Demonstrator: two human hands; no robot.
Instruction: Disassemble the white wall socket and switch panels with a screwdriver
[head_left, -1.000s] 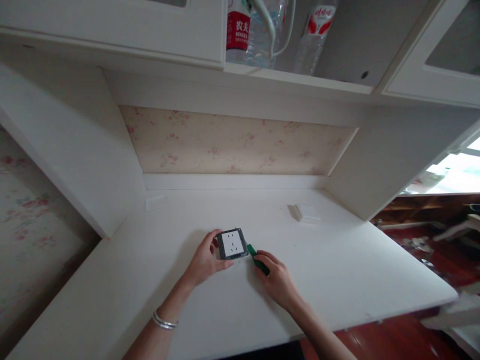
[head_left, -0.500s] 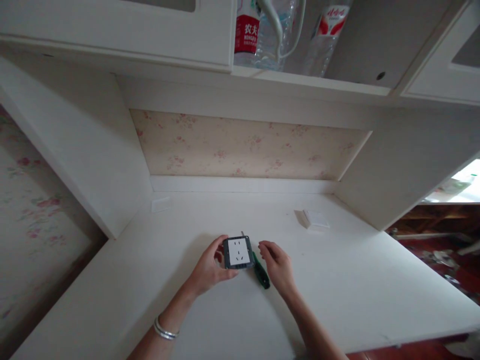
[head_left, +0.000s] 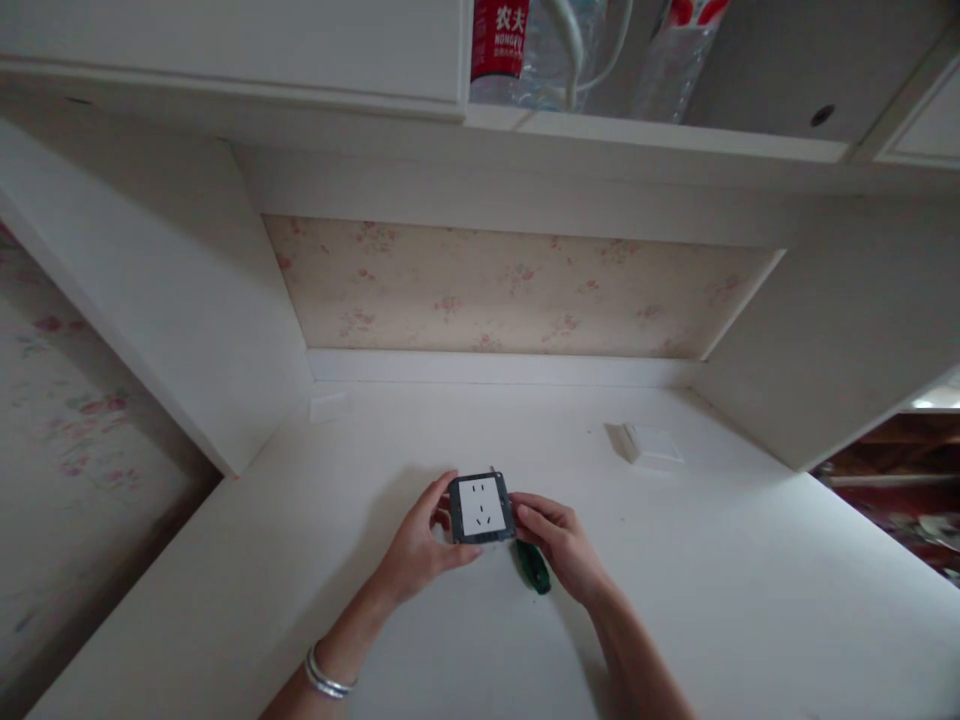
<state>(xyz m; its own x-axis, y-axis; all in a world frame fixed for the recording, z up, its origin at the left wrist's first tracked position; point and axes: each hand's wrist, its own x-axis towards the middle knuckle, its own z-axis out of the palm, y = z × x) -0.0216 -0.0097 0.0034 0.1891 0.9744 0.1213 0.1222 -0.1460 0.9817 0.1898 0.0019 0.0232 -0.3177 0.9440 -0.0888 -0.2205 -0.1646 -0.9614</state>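
A wall socket (head_left: pixel 481 508) with a white face and a dark surround is held up over the white desktop, its slots facing me. My left hand (head_left: pixel 417 540) grips it from the left, thumb along the bottom edge and fingers at the upper left. My right hand (head_left: pixel 561 545) is closed at the socket's right edge, thumb and forefinger pinched together. Whatever is between those fingertips is too small to make out. Under the socket and right hand lies a screwdriver with a green handle (head_left: pixel 533 568); its shaft is mostly hidden behind the socket.
On the white desktop (head_left: pixel 375 640), a small white plastic piece (head_left: pixel 651 445) lies at the right and a flat pale piece (head_left: pixel 328 407) at the back left. Side panels flank the desk. Overhead, a cabinet shelf (head_left: pixel 660 135) carries plastic bottles (head_left: pixel 499 45).
My right hand has moved left, from beside the socket to its right edge. The left hand keeps its grip. The camera view has shifted slightly.
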